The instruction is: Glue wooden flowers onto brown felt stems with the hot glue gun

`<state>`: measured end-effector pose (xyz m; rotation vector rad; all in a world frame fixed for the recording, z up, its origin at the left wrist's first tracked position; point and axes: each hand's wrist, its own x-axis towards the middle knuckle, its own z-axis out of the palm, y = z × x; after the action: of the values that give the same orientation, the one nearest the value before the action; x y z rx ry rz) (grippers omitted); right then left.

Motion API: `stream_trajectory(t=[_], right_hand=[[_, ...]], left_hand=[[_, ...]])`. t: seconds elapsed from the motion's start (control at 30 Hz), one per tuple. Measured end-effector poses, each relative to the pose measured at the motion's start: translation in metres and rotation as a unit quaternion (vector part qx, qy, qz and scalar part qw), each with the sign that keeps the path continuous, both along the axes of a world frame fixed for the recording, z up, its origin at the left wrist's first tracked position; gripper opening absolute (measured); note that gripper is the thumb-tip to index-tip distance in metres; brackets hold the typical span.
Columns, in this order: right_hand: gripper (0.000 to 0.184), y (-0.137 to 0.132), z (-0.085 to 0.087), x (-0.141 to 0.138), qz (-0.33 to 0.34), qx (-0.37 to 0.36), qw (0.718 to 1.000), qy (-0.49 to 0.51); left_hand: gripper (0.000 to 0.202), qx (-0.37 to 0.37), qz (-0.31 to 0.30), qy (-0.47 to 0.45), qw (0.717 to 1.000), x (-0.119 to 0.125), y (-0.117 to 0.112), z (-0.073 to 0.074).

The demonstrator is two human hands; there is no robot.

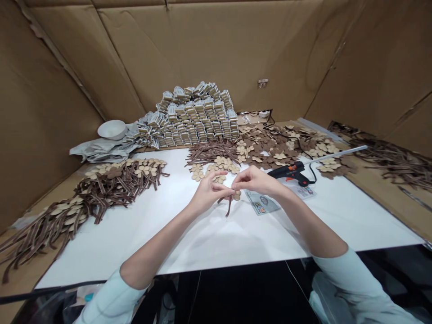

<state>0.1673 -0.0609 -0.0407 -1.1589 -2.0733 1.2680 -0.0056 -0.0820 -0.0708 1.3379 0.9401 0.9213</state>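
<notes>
My left hand (209,191) and my right hand (254,181) meet over the middle of the white board. Both pinch a thin brown ribbon strip (229,206), whose end hangs down below the fingertips. A small tan flower (237,195) shows just under my right fingers; whether it is joined to the strip I cannot tell. Behind the hands lie several tan flower cut-outs (222,165) and a bundle of brown strips (212,151). Right of my right hand rests a black glue gun (289,171) with a long glue stick in its back.
Stacked small packs (199,117) stand against the cardboard wall (209,49). Finished-looking flowers with ribbons (114,186) heap at left, near a white bowl (112,129). Loose brown flowers (270,146) spread at back right. A DIY card (262,203) lies by my right wrist.
</notes>
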Motion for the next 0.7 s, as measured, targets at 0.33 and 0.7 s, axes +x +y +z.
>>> stream_trajectory(t=[0.33, 0.7], right_hand=[[0.014, 0.0011, -0.0030, -0.0030, 0.000, 0.140, 0.983, -0.117], [0.010, 0.0043, -0.0075, -0.0029, -0.054, 0.211, 0.969, -0.117]], left_hand=[[0.031, -0.176, -0.088, -0.036, 0.980, 0.0057, -0.0023, -0.0044], [0.023, -0.209, -0.063, -0.054, 0.974, -0.0010, 0.0027, -0.0008]])
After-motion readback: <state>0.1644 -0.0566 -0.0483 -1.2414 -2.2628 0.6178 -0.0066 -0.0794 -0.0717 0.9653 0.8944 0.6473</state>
